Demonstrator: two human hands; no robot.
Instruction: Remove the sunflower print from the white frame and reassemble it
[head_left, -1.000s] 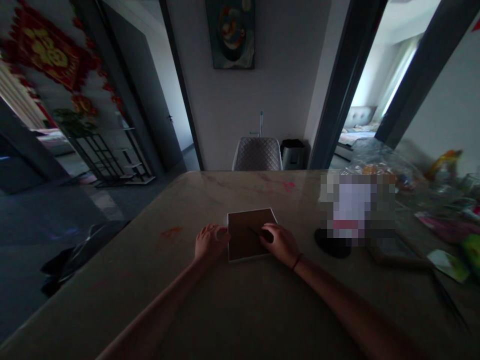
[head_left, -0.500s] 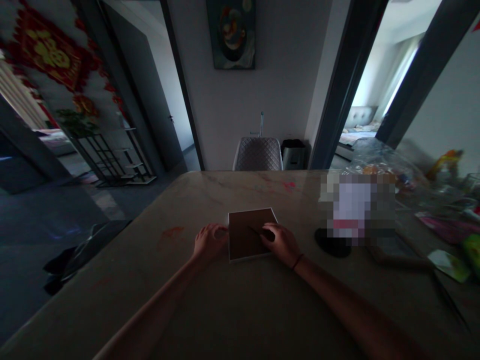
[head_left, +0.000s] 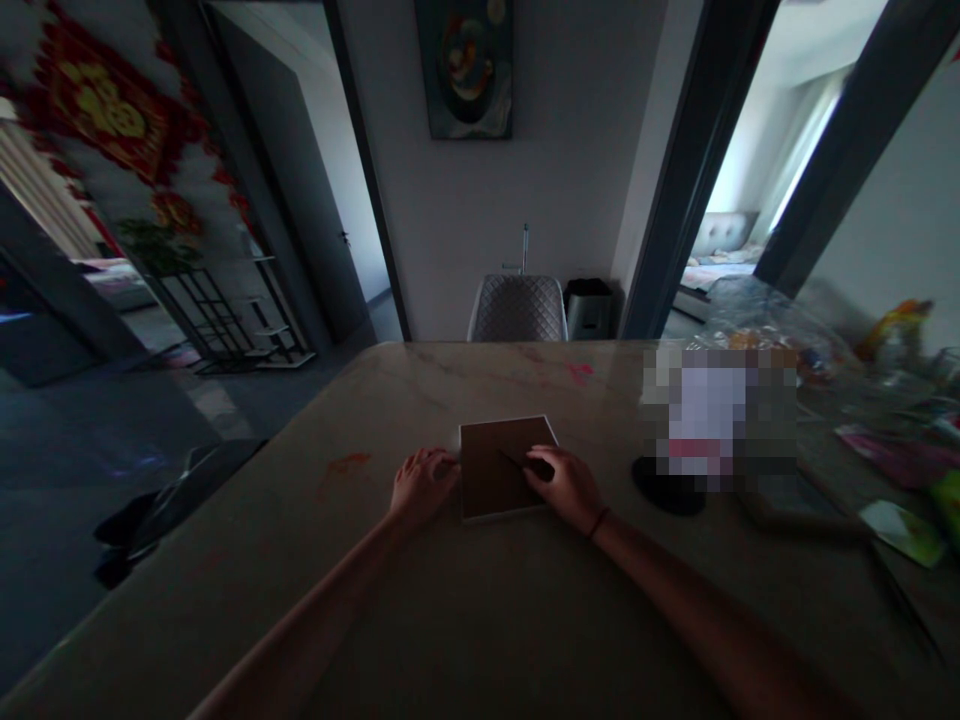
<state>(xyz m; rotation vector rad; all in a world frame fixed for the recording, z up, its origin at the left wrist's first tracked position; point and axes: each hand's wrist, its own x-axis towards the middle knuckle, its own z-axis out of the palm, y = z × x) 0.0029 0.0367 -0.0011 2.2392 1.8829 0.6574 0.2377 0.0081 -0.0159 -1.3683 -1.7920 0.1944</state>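
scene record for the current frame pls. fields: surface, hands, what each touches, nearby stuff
surface: pale marbled table, dimly lit
main item: brown square board with a pale rim, flat on the table
left hand: fingers curled, against the board's left edge
right hand: over the board's right side, gripping a thin dark tool
tool: tip points onto the board; type too dark to tell
nearby: black round item right of the right hand; quilted chair at the table's far end
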